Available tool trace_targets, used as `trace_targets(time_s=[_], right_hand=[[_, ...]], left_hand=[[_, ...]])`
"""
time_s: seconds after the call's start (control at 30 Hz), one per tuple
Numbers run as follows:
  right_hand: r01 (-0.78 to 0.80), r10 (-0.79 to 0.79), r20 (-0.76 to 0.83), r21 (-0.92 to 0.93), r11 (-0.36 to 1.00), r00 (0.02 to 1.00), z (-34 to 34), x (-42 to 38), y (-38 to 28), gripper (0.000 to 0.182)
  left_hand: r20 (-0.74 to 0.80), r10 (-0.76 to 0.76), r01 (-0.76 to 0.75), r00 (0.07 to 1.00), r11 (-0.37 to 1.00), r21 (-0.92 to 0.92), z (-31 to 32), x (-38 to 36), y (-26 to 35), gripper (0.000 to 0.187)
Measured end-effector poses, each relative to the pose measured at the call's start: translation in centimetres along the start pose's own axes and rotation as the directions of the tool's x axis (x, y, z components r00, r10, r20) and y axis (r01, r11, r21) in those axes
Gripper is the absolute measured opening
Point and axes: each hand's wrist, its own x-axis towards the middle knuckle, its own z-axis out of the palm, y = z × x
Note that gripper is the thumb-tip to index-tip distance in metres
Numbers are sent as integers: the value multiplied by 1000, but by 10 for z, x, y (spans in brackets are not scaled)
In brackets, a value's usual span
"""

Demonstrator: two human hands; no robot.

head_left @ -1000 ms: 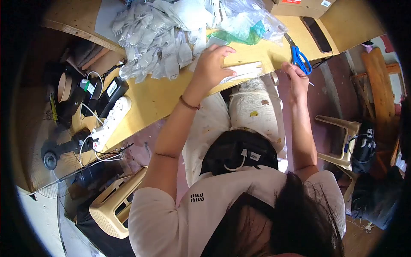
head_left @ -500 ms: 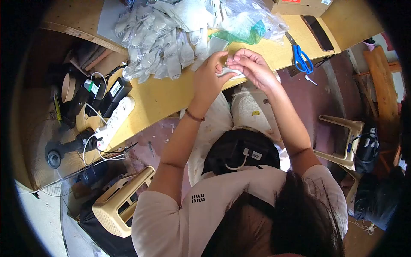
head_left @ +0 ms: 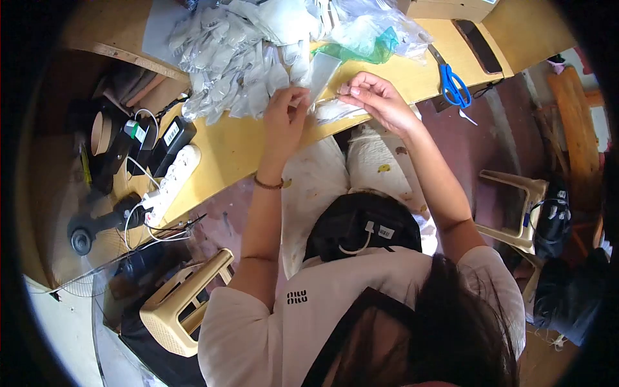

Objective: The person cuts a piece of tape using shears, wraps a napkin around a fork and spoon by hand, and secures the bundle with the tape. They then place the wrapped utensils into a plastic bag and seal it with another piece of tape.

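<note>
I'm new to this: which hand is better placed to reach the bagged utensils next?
Probably the left hand: it is close beside the bagged utensils, while the right hand is farther away, by the white items.

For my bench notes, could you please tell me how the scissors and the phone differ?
The scissors have blue handles; the phone is dark. The scissors taper from looped handles to narrow blades, while the phone is a flat rectangle. The scissors lie nearer the right hand than the phone. Both rest on the table, unheld.
</note>
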Motion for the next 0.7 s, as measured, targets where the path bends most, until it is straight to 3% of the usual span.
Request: trace_targets(time_s=[0.1,0.2,0.3,0.4,0.5,0.6,0.7], right_hand=[[29,-28,25,-58,998,999,-1,0,3,6],[30,-30,6,-181,983,1000,4,-5,-1,7],[78,-64,66,-246,966,996,4,-7,1,9],[65,-47,82,-241,968,996,3,-9,0,9],[63,-37,127,-209,976,991,-1,-9,0,9],[78,-36,183,-232,970,982,-5,-8,-1,9],[85,-32,214,-240,967,976,-5,-7,-3,8]], left_hand=[[113,248,-269,962,931,248,-9,4,-14,14],[149,382,-408,912,815,412,-10,6,-11,12],[186,214,-263,959,916,304,-11,5,-7,10],[163,258,-296,952,913,281,-10,4,-4,10],[182,185,-207,966,972,114,-10,4,-2,12],[225,289,-312,931,947,78,-13,11,-12,13],[243,334,-381,911,906,182,-17,15,-14,13]])
